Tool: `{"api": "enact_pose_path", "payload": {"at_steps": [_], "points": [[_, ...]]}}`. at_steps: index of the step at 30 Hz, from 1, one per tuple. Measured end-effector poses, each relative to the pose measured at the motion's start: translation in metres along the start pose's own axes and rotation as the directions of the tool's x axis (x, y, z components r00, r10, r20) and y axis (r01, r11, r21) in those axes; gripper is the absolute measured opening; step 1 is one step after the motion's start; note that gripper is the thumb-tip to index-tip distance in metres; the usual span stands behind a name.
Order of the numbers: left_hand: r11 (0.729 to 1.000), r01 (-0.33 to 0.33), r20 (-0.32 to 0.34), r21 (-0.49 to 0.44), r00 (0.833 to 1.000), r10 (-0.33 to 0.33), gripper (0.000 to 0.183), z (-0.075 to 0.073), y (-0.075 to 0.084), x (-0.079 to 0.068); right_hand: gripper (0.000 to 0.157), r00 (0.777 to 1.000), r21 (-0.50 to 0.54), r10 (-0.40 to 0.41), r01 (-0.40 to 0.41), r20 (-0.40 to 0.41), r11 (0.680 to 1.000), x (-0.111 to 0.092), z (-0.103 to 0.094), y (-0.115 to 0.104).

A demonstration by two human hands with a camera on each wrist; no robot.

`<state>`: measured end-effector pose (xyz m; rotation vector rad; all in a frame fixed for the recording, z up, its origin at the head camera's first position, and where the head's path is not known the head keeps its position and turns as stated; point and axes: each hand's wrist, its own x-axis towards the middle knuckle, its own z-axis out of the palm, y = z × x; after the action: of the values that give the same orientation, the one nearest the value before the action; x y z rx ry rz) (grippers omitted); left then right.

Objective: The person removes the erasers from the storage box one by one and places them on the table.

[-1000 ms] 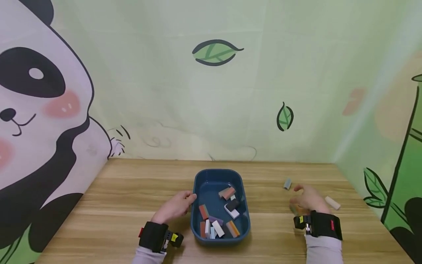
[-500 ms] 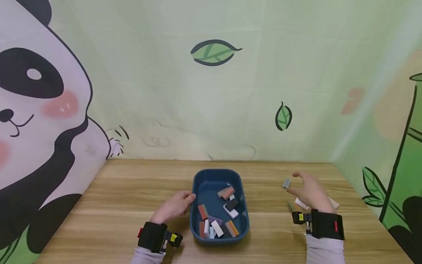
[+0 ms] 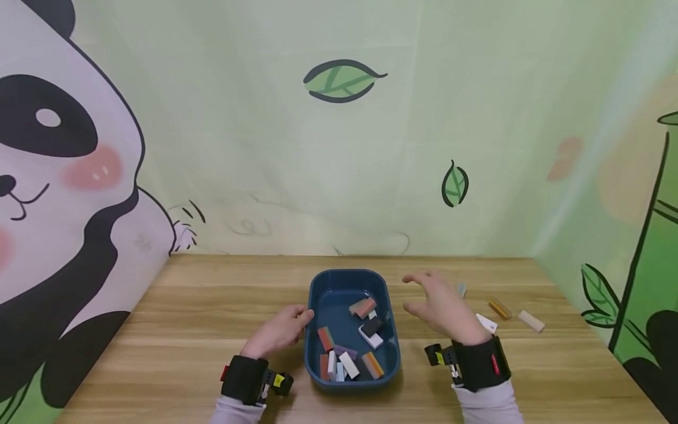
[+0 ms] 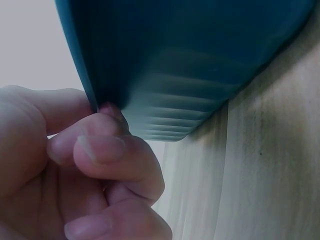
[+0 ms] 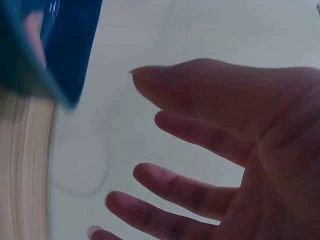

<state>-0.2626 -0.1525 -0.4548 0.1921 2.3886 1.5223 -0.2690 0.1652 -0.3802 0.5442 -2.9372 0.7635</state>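
Note:
A dark blue rectangular bin (image 3: 352, 386) stands on the table in the head view, with several small coloured blocks (image 3: 348, 366) inside. At its left side my left hand (image 3: 279, 331) pinches the rim; the left wrist view shows the thumb and curled fingers (image 4: 112, 155) at that edge. My right hand (image 3: 450, 309) hovers just right of the bin, fingers spread, nothing between them. Behind and beside it lie a blue-grey block (image 3: 462, 289), partly hidden, a white block (image 3: 486, 323), an orange-brown block (image 3: 499, 309) and a cream block (image 3: 531, 321).
The wooden table (image 3: 222, 294) ends at a pale green backdrop (image 3: 254, 147) with leaf drawings. A printed panda (image 3: 122, 247) covers the left side. Black straps with small cameras sit on both wrists, the right one (image 3: 479, 362) low over the table.
My right hand has moved left, away from the loose blocks towards the bin. The orange-brown and cream blocks now show fully. My left hand keeps its place on the rim.

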Motion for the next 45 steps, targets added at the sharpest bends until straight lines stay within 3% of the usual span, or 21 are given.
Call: {"api": "enact_pose_path", "payload": {"at_steps": [5, 10, 13, 18, 26, 34, 45], "points": [[1.000, -0.004, -0.011, 0.012, 1.000, 0.004, 0.031, -0.001, 0.002, 0.001, 0.041, 0.988, 0.016, -0.127, 0.126, 0.091, 0.992, 0.001, 0.020, -0.038], [1.000, -0.002, -0.007, 0.019, 1.000, 0.002, 0.032, -0.001, 0.003, 0.003, 0.034, 0.944, 0.033, -0.242, 0.241, 0.223, 0.970, -0.002, 0.037, -0.061], [1.000, 0.001, -0.002, 0.011, 1.000, -0.001, 0.032, -0.002, 0.003, 0.004, 0.034, 0.915, 0.011, -0.255, 0.265, 0.312, 0.964, -0.002, 0.047, -0.071], [1.000, 0.012, -0.002, 0.020, 1.000, -0.012, 0.031, -0.001, 0.002, 0.003, 0.028, 0.883, 0.025, -0.217, 0.227, 0.417, 0.974, -0.002, 0.063, -0.080], [0.999, 0.027, -0.008, 0.023, 1.000, -0.027, 0.032, -0.001, 0.003, 0.004, 0.022, 0.887, 0.040, -0.199, 0.201, 0.416, 0.979, -0.001, 0.083, -0.080], [1.000, 0.024, -0.009, 0.012, 1.000, -0.024, 0.031, 0.000, 0.004, 0.002, 0.019, 0.879, -0.105, -0.182, 0.251, 0.440, 0.962, 0.001, 0.103, -0.080], [0.999, 0.037, -0.003, 0.009, 0.999, -0.037, 0.031, -0.001, 0.003, 0.001, 0.020, 0.875, -0.114, -0.176, 0.252, 0.451, 0.961, 0.001, 0.107, -0.081]]}}
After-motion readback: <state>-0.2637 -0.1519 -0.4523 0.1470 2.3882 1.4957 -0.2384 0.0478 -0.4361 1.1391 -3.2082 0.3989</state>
